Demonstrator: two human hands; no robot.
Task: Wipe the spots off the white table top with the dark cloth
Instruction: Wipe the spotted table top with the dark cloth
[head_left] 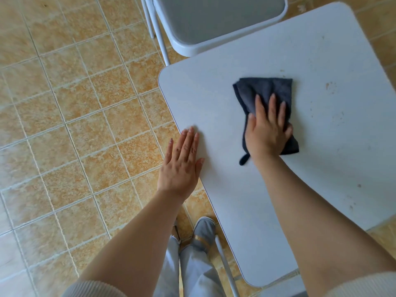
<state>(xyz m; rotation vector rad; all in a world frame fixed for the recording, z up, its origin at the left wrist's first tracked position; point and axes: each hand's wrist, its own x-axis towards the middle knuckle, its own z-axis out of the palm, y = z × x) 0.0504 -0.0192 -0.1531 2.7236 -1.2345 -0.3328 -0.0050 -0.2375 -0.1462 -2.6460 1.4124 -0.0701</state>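
Observation:
A white table top (225, 93) fills the right half of the view. A folded dark blue-grey cloth (265, 91) lies flat near its middle. My right hand (267, 133) presses down on the cloth's near half, fingers spread over it, with a small loop of the cloth sticking out by my wrist. Small brown spots (327, 85) mark the table to the right of the cloth, and more specks (351, 207) lie near the right front edge. My left hand (182, 161) rests flat and empty on the table's left edge, fingers together.
A grey folding chair (214, 22) stands against the table's far edge. Tan tiled floor (75, 114) covers the left side. My grey shoes (203, 232) and light trouser legs stand beside the table's near left edge, next to a metal table leg (225, 262).

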